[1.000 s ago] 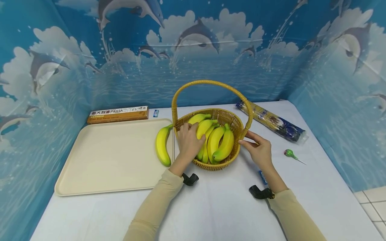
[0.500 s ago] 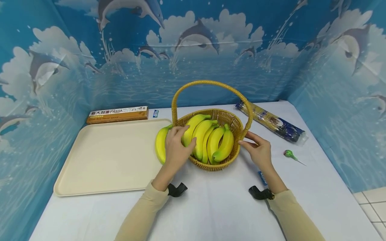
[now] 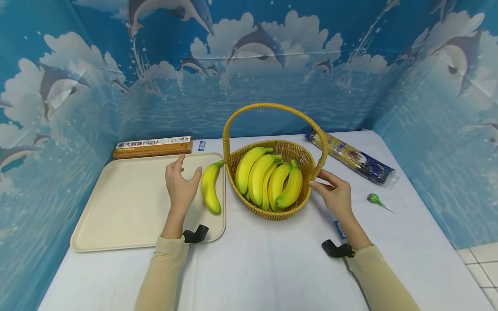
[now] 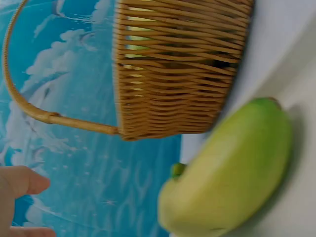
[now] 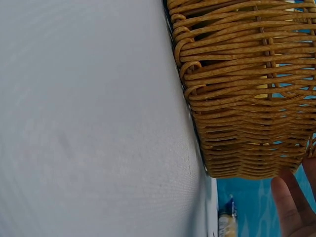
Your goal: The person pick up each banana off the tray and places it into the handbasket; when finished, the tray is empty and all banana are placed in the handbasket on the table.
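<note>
A wicker basket (image 3: 280,216) with a tall arched handle stands in the middle of the table, seen from the side in both wrist views. Several yellow bananas (image 3: 258,179) lie together inside it. A single banana (image 3: 210,188) rests along the right side of the beige tray (image 3: 128,203); in the left wrist view this banana (image 4: 232,168) looms large beside the basket. Over the tray, left of that banana, my left hand (image 3: 182,183) has thumb and fingers spread, holding nothing. With thumb and fingertips, my right hand (image 3: 335,192) grips the basket's right rim at the handle base.
Behind the tray are a pasta box (image 3: 153,147) and a small blue packet (image 3: 202,146). On the right lie a long pasta bag (image 3: 350,157) and a green lollipop (image 3: 374,198). Another blue packet (image 3: 340,229) sits near my right wrist. A dolphin-print curtain borders the table.
My left hand has left the bananas in the basket and moved left over the tray, passing the single banana. The leftmost basket banana is now uncovered. My right hand stays at the rim.
</note>
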`<action>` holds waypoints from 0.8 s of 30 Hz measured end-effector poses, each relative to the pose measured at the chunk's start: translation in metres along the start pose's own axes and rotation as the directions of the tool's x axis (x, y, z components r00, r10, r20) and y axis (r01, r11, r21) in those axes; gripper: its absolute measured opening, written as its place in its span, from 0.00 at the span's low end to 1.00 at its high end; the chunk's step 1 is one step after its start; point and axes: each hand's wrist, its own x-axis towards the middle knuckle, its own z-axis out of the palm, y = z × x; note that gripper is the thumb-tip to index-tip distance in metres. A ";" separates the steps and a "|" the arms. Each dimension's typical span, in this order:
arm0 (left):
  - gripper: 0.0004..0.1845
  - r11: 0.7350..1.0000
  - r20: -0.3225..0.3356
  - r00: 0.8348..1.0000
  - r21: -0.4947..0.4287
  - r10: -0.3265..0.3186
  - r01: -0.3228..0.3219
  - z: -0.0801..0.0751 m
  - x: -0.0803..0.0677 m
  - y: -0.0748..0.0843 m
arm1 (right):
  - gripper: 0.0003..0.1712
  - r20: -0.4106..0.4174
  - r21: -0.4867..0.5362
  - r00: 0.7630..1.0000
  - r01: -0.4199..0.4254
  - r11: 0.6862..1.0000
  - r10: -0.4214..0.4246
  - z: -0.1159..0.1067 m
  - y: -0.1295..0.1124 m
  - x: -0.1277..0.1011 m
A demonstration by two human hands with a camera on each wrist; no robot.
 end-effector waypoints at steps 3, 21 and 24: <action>0.37 0.999 0.056 0.997 0.016 -0.043 0.042 0.006 0.002 -0.007 | 0.24 0.002 0.001 1.000 -0.009 1.000 0.009 0.000 0.000 0.000; 0.38 0.966 0.350 0.918 0.236 -0.185 0.105 0.035 0.001 -0.041 | 0.24 -0.003 0.000 1.000 0.018 1.000 -0.018 -0.002 0.024 0.004; 0.37 0.970 0.340 0.921 0.211 -0.190 0.123 0.035 0.001 -0.042 | 0.23 -0.003 0.002 1.000 0.028 1.000 -0.028 -0.001 0.012 0.002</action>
